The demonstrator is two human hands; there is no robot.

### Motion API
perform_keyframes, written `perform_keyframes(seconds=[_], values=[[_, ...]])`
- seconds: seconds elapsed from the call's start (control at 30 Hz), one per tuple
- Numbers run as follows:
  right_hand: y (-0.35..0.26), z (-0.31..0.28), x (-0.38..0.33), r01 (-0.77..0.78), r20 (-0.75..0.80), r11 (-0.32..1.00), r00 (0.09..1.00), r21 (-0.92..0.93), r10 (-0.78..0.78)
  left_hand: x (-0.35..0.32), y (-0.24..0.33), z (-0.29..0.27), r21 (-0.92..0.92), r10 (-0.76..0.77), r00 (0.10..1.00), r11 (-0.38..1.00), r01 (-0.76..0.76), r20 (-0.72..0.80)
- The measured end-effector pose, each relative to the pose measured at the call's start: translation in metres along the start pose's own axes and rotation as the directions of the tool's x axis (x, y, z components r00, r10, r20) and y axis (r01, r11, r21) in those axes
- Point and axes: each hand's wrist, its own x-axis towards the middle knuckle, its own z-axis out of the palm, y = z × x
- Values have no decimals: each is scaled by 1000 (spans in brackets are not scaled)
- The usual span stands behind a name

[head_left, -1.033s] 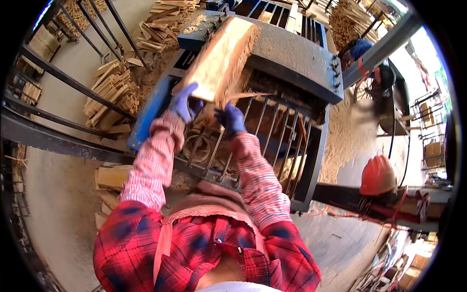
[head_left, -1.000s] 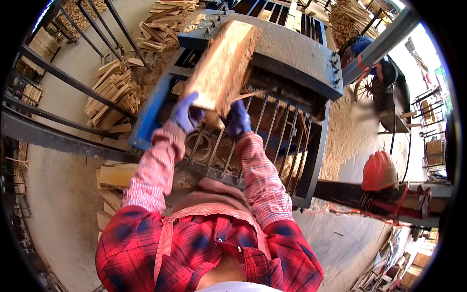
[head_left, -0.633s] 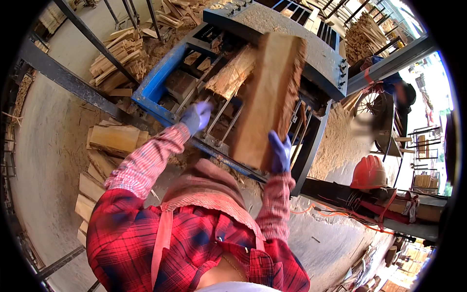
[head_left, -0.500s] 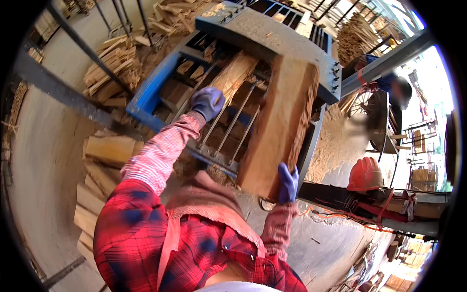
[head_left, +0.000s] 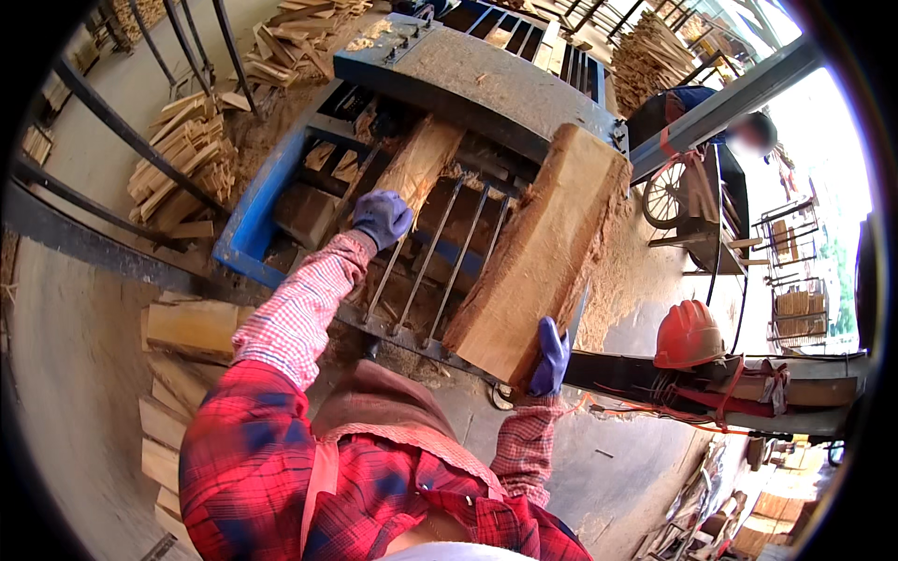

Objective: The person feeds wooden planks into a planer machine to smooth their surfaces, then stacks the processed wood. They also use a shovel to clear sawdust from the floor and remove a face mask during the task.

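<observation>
My left hand (head_left: 382, 219), in a purple glove, is closed in a fist at the near end of a narrow, rough wood strip (head_left: 423, 166). The strip's far end reaches the hood of a blue-framed machine (head_left: 482, 79). To its right, a wide, thick wood board (head_left: 538, 252) with bark along its edges lies slanted over the machine's rods. My right hand (head_left: 550, 357), also gloved, is pressed to the board's near right corner, fingers upward along the side. Some of its fingers are hidden by the board.
Metal rods (head_left: 440, 266) with gaps run across the machine's near side. Cut wood (head_left: 192, 327) is stacked at my left, with another pile (head_left: 182, 159) beyond. An orange hard hat (head_left: 689, 335) rests on a beam at right. Past the post (head_left: 725, 103), a person bends near a wheeled cart.
The view has shifted, so the machine appears farther left. Relative to the hood, the wide board has moved right, with my right hand still at its corner. My left hand stays at the strip.
</observation>
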Motion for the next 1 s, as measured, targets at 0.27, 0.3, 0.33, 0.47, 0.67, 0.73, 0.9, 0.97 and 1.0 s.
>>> perform_keyframes(seconds=[0.27, 0.3, 0.33, 0.47, 0.67, 0.73, 0.9, 0.97, 1.0], values=[[1, 27, 6, -28, 93, 999, 995, -40, 32, 3, -8, 9, 80, 8, 993, 997, -17, 118], [-8, 19, -2, -204, 68, 951, 972, -231, 225, 2, 3, 10, 99, -80, 985, 993, 66, 154], [0, 31, 5, -164, -50, 986, 986, -41, 162, 13, 7, 10, 124, -168, 967, 981, 146, 190], [3, 74, -18, -93, 53, 984, 995, 152, 85, 21, 2, -3, 140, -132, 989, 983, 123, 60], [74, 47, -112, -177, -37, 984, 983, 16, 177, -152, 87, -48, -560, 29, 599, -322, 764, 800], [85, 80, -154, -214, 13, 953, 976, 215, 217, -232, 90, -33, -694, -155, 722, 202, 691, 674], [144, 57, -217, -118, -433, 989, 889, 89, 145, -260, 87, -59, -652, -210, 653, 83, 754, 728], [122, 14, -237, -187, -573, 974, 787, 128, 227, -275, 76, -75, -681, -201, 662, -39, 731, 722], [117, -20, -245, -111, -672, 988, 724, 110, 156, -284, 72, -81, -692, -197, 667, -105, 714, 718]])
